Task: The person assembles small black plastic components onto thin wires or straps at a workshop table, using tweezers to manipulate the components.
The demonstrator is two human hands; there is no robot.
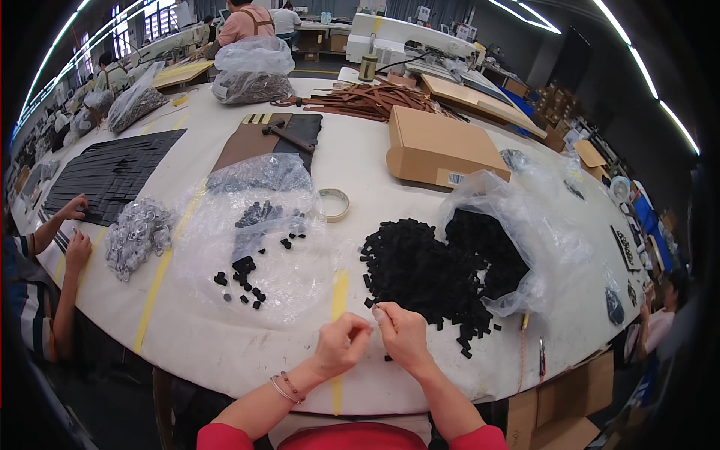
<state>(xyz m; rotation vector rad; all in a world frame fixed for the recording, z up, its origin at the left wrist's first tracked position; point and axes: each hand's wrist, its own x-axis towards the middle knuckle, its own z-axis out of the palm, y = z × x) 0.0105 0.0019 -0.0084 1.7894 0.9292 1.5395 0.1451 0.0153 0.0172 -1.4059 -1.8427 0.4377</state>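
Observation:
My left hand (pixel 343 345) and my right hand (pixel 403 337) are close together over the table's near edge, both with fingers closed. The left fingers and thumb meet in a pinch; whatever they hold is too small to make out. A small black piece (pixel 369 303) shows right at my right thumb tip; I cannot tell if it is gripped or lies behind. Just beyond my right hand spreads a big pile of small black pieces (pixel 409 262), running into an open clear plastic bag (pixel 551 251). To the left, small black parts (pixel 244 264) lie on another clear bag (pixel 202 277).
A tape roll (pixel 334 205), a cardboard box (pixel 450 146), a hammer (pixel 289 136) on brown and black sheets, and brown straps (pixel 367 101) lie farther back. At left, a co-worker's hands (pixel 75 229) are by black strips (pixel 112 172) and clear-and-silver parts (pixel 139 236). A cutter (pixel 541 356) lies at the right edge.

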